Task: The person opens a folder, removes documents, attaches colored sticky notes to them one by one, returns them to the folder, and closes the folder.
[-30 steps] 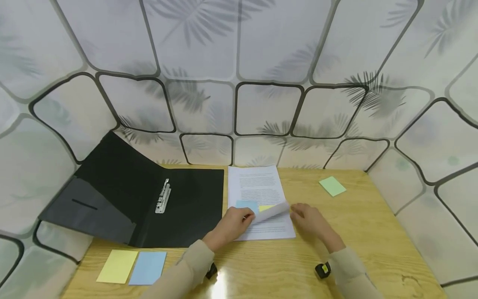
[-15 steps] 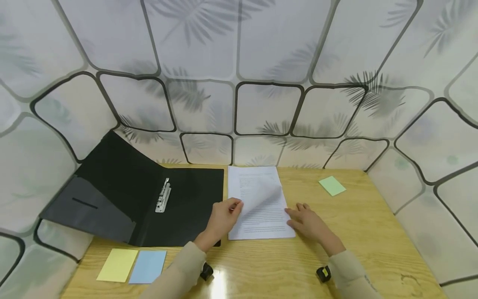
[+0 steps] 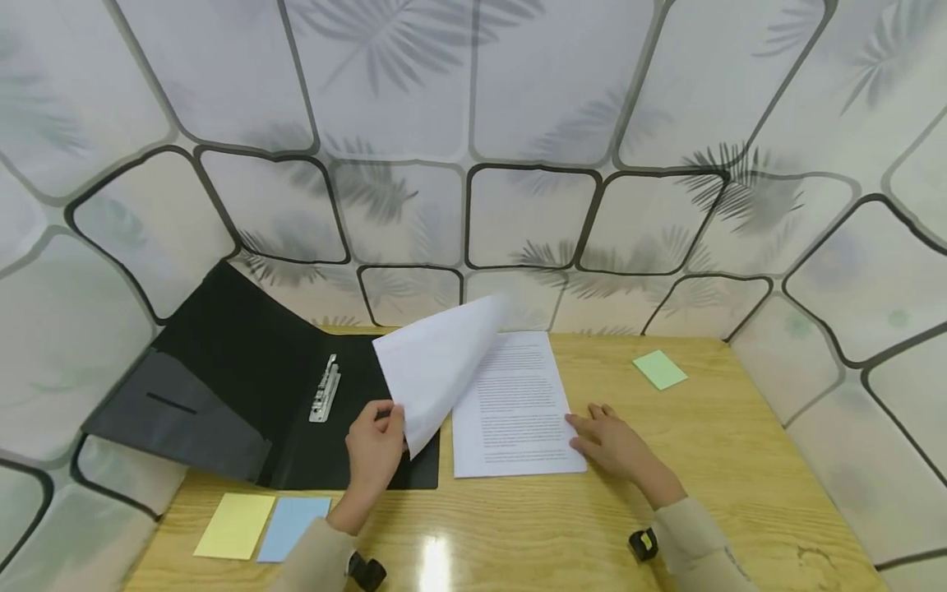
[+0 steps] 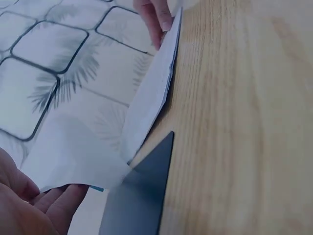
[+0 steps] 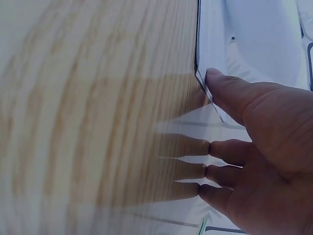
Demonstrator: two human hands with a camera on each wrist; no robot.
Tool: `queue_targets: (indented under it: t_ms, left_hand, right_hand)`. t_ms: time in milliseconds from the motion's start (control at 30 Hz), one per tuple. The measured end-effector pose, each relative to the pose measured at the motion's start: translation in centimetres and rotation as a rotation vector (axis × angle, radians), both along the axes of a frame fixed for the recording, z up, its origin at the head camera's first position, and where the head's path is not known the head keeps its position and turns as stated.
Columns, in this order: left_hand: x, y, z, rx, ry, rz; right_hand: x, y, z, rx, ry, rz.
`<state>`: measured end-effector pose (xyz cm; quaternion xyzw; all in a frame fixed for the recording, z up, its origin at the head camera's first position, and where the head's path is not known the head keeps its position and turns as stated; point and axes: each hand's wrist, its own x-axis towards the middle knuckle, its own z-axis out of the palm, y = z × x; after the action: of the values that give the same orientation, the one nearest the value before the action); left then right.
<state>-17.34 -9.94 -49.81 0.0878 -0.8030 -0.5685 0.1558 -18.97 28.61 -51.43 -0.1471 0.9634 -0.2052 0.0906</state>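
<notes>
In the head view a lifted white sheet (image 3: pixel 436 358) bends over the right part of the black folder, its near corner pinched by my left hand (image 3: pixel 375 448). The left wrist view shows the thumb above and fingers beneath that sheet (image 4: pixel 73 156), with a small blue edge under it. A stack of printed paper (image 3: pixel 521 411) lies on the table right of the folder. Beside the stack's right edge rests my right hand (image 3: pixel 610 444); in the right wrist view its thumb touches the stack's edge (image 5: pixel 211 49) and the other fingertips rest on the table.
The black folder (image 3: pixel 355 460) lies open at the left, with a metal clip (image 3: pixel 324 390). Yellow paper (image 3: pixel 234 526) and blue paper (image 3: pixel 293 526) lie in front of it. A green note (image 3: pixel 659 370) is at the back right. A patterned curtain (image 3: pixel 533 214) stands behind the wooden table (image 3: pixel 740 460).
The top sheet has been turned up and carried left off the stack by my left hand, hiding the blue and yellow notes seen on the paper earlier. My right hand moved slightly left onto the stack's edge.
</notes>
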Motion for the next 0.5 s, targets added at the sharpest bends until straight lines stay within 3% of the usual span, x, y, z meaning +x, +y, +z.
queue_targets:
  t_ms: [167,300,400,500]
  left_hand:
    - [1.0,-2.2,-0.6,0.234,-0.148,0.053]
    - [1.2,-3.6,-1.4,0.419,-0.247,0.096]
    - [1.2,-4.4,-1.9,0.529,-0.293,0.113]
    - [1.3,-4.9,-2.1,0.586,-0.320,0.122]
  right_hand:
    - [-0.1,0.1,-0.3,0.009,-0.011,-0.001]
    - [-0.1,0.1,-0.2,0.003,-0.017,-0.006]
    - [-0.1,0.1,-0.2,0.003,-0.020,-0.003]
    - [0.0,0.0,-0.2,0.013,-0.022,-0.001]
